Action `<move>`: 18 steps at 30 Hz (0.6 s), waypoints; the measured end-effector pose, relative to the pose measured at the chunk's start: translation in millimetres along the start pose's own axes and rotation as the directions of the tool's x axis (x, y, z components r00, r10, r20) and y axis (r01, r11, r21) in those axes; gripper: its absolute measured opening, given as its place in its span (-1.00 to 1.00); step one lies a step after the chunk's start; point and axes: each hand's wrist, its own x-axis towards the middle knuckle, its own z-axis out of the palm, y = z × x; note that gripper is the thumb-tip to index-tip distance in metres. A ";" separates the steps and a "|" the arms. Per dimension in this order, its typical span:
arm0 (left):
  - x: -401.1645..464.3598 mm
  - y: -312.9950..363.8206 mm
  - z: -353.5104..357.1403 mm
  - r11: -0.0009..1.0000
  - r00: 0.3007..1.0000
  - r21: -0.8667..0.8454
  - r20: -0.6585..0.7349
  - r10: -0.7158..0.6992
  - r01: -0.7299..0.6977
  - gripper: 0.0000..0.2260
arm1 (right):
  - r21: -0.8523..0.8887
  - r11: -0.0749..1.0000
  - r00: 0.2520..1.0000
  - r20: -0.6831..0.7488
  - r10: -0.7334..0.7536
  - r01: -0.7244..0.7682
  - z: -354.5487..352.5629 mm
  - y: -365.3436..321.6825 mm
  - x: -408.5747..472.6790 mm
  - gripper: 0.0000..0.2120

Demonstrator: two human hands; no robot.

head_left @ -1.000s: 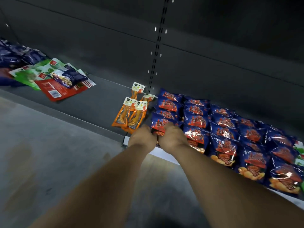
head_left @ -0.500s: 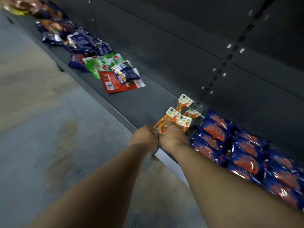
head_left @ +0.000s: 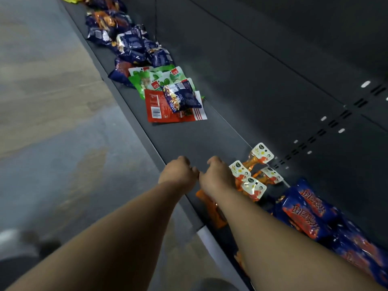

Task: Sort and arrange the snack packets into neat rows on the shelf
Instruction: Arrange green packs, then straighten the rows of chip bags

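Large orange-red block characters, seemingly Chinese and too blurred to read, printed across the blue packets (head_left: 304,213). A barcode, digits illegible, on the red packet (head_left: 156,106). Small red square logos, unreadable, on the green packets (head_left: 165,78). Tiny dark round marks on the orange packets' white header cards (head_left: 262,152), likewise illegible.

Two bare forearms reaching over the front edge of a dark shelf (head_left: 184,139). Left hand (head_left: 178,174) curled, knuckles up, holding nothing visible, just beside the right hand (head_left: 216,177). Right hand resting over orange packets (head_left: 255,171), grip hidden. Blue-and-red packets (head_left: 304,215) right of those. Farther along the shelf, a red packet (head_left: 156,106) under a dark blue packet (head_left: 181,97), beside green packets (head_left: 147,77).
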 end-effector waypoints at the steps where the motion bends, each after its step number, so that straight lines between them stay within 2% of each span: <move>1: 7.6 1.0 1.6 1.000 1.000 -0.001 0.006 0.009 -0.009 -0.65 | 0.001 1.000 1.000 -0.004 0.012 -0.012 1.2 0.7 6.5 -0.53; 6: 50.3 -6.1 3.5 0.998 0.997 -0.008 0.043 0.061 -0.061 -0.63 | 0.028 0.994 0.994 0.004 0.108 -0.108 18.6 -7.4 41.3 -0.57; 14: 138.1 -37.6 -39.7 0.993 0.987 0.037 0.115 0.108 -0.113 -0.64 | 0.117 0.967 0.972 -0.035 0.233 -0.227 53.7 -73.2 96.9 -0.56; 18: 185.0 -40.2 -60.1 0.989 0.978 -0.038 0.148 0.149 -0.145 -0.69 | 0.141 0.951 0.956 -0.071 0.286 -0.275 60.3 -93.0 121.8 -0.55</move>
